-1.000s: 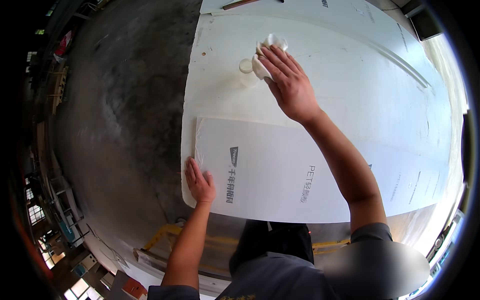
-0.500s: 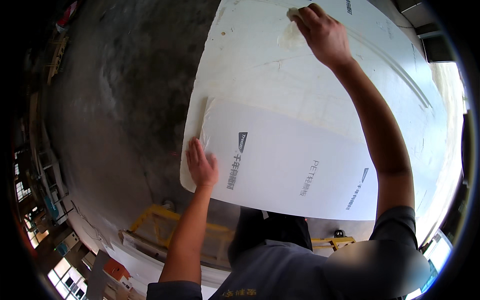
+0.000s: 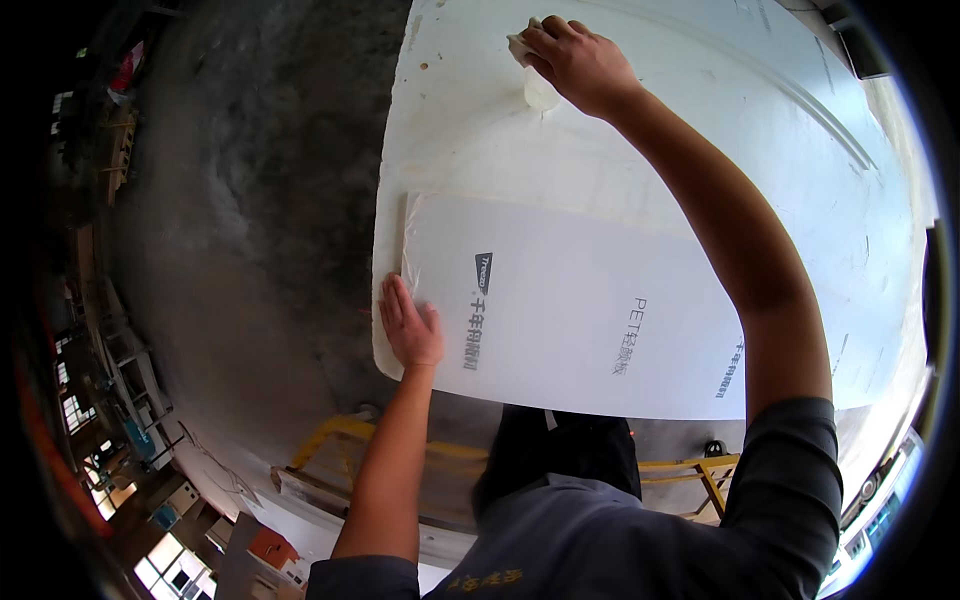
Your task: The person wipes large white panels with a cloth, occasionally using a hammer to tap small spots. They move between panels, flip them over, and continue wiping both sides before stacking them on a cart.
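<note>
A white panel (image 3: 560, 300) in printed protective film lies on a larger pale board (image 3: 500, 160). My left hand (image 3: 412, 325) rests flat at the panel's left edge, its fingers stretched out over the edge and the board. At the far side, my right hand (image 3: 590, 70) is closed on a crumpled whitish cloth (image 3: 520, 45). Just below that hand stands a pale, translucent container (image 3: 541, 92), partly hidden behind the fingers; its exact kind is unclear.
Dark concrete floor (image 3: 250, 200) lies left of the board. A yellow metal frame (image 3: 340, 430) shows beneath the near edge. Long grooves or strips (image 3: 800, 110) run along the board's far right. Shelving and boxes (image 3: 185, 500) stand at the lower left.
My right hand has moved left with the cloth, staying at the board's far side. My left hand keeps its place at the panel's edge. The whole view has shifted slightly.
</note>
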Demonstrator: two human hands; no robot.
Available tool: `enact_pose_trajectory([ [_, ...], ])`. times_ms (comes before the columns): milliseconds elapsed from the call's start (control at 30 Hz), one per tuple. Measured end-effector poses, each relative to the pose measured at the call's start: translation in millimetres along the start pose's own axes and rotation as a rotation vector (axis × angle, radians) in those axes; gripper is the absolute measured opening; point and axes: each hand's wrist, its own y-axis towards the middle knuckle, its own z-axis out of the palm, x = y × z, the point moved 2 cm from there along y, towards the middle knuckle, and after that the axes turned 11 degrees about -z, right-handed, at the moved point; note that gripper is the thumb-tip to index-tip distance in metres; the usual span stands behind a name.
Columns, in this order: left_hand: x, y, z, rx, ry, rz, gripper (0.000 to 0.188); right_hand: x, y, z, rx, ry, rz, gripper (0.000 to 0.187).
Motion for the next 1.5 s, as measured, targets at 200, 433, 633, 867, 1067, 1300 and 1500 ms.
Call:
enact_pose_trajectory([
  [200,6,-1,5,-0.029,-0.009,0.024,0.076,36,-51,-65,-0.17,0.227,0.256,0.034],
  [433,-1,-2,4,-0.065,-0.022,0.116,0.067,181,-200,8,0.269,0.35,0.374,0.058],
  [633,11,-3,16,-0.037,-0.077,0.104,0.065,5,-447,-79,0.432,-0.106,1.106,0.08],
  [867,14,1,17,-0.005,-0.054,0.123,0.066,87,-334,-44,0.403,0.172,0.827,0.087],
  [1067,13,-2,17,-0.012,-0.052,0.089,0.067,5,-433,-81,0.394,0.004,1.04,0.084],
  [1300,6,-1,14,0.016,-0.039,0.1,0.068,52,-351,-44,0.378,0.2,0.746,0.09],
  [1500,4,0,17,0.019,-0.061,0.1,0.069,62,-340,-39,0.321,0.178,0.866,0.089],
])
